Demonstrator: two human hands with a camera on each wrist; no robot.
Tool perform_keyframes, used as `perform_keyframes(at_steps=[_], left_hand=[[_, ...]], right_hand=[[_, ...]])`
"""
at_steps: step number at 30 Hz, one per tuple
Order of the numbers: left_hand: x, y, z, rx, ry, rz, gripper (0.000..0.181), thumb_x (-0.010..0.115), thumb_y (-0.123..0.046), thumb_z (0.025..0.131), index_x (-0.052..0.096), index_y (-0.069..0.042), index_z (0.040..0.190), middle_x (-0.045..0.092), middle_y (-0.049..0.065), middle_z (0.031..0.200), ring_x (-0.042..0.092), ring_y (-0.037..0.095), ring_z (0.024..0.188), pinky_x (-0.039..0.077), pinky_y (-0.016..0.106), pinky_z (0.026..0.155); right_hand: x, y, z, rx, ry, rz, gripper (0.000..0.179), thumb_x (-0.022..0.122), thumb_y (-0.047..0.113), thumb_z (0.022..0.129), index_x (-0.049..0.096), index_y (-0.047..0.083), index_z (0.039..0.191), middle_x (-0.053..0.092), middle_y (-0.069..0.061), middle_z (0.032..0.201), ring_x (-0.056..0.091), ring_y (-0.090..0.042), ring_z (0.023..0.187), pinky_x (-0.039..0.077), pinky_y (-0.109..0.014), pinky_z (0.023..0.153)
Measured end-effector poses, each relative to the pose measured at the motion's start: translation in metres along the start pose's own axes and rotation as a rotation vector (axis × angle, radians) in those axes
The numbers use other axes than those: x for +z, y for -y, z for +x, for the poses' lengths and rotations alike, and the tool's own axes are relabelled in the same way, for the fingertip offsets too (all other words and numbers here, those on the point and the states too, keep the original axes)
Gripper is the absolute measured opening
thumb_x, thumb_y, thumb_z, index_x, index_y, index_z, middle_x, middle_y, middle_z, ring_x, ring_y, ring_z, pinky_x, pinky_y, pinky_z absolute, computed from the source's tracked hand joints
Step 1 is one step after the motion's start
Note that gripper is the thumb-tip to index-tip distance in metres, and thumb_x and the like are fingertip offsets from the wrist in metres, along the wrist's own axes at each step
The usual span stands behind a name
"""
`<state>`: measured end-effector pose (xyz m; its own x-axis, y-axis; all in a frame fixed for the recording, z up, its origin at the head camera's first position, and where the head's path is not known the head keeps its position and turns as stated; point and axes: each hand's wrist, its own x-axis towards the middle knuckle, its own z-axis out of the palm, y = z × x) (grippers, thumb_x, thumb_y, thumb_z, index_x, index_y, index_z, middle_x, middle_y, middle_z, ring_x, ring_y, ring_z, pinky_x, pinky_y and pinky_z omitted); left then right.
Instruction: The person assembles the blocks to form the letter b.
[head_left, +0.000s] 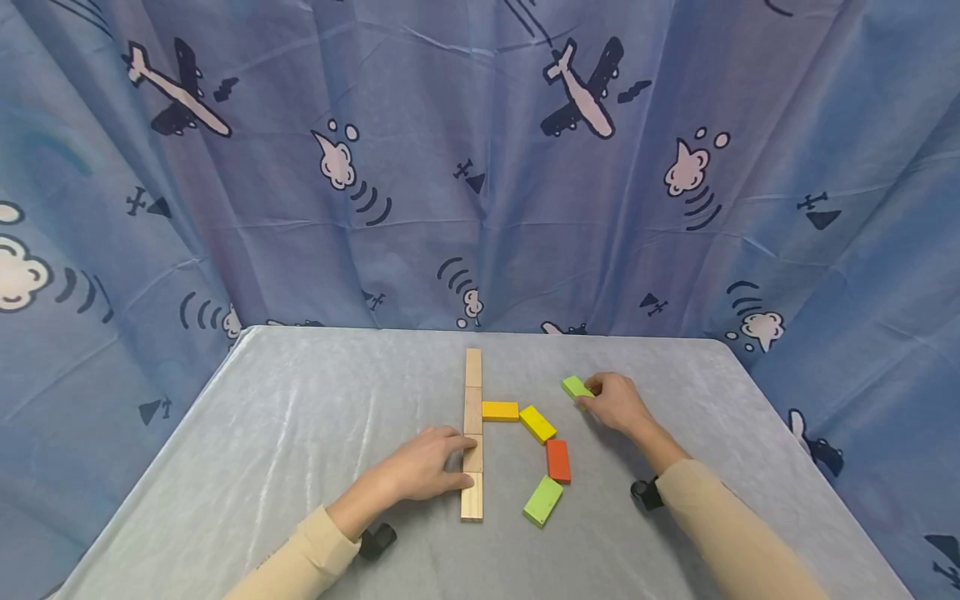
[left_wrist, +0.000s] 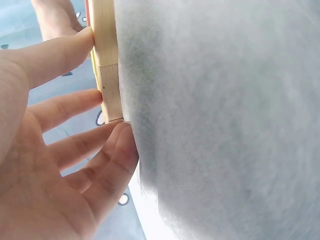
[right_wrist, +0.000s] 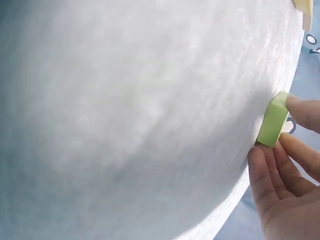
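My left hand (head_left: pixel 429 464) rests on a straight column of plain wooden blocks (head_left: pixel 473 410), its thumb and fingertips touching the lower part. In the left wrist view those fingers are mostly straight along the wooden blocks (left_wrist: pixel 104 35). My right hand (head_left: pixel 618 402) pinches a light green block (head_left: pixel 576 388) between thumb and fingers, at the far right of the layout. The same green block (right_wrist: pixel 273 121) shows in the right wrist view, tilted close to the tabletop. Whether it touches the cloth, I cannot tell.
Right of the column, an orange-yellow block (head_left: pixel 500 411), a yellow block (head_left: pixel 537 424), a red-orange block (head_left: pixel 558 462) and another green block (head_left: pixel 543 501) form a curve. All lie on a grey cloth-covered table (head_left: pixel 300 400). A blue patterned curtain (head_left: pixel 420 108) hangs behind.
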<state>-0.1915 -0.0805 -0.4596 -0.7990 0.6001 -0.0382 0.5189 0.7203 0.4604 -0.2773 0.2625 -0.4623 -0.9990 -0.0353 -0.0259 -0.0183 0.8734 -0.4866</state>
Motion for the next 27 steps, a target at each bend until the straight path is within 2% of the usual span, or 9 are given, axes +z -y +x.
perform_keyframes(at_steps=[12, 27], left_hand=[[0.000, 0.000, -0.001, -0.015, 0.013, -0.009, 0.055, 0.076, -0.035, 0.092, 0.062, -0.010, 0.139, 0.059, 0.012, 0.139, 0.054, 0.032, 0.128, 0.046, 0.047, 0.105], [0.000, 0.000, 0.001, -0.006, 0.009, 0.004, 0.055, 0.076, -0.035, 0.092, 0.061, -0.010, 0.139, 0.058, 0.013, 0.140, 0.054, 0.032, 0.129, 0.047, 0.047, 0.105]], right_hand=[[-0.003, 0.007, -0.007, -0.048, 0.043, 0.042, 0.037, 0.074, 0.016, 0.089, 0.069, -0.008, 0.117, 0.069, -0.019, 0.108, 0.063, -0.030, 0.096, 0.055, -0.045, 0.084], [-0.011, 0.025, -0.029, -0.190, 0.072, 0.069, 0.030, 0.076, 0.012, 0.087, 0.072, -0.004, 0.112, 0.068, -0.011, 0.105, 0.062, -0.024, 0.093, 0.055, -0.042, 0.081]])
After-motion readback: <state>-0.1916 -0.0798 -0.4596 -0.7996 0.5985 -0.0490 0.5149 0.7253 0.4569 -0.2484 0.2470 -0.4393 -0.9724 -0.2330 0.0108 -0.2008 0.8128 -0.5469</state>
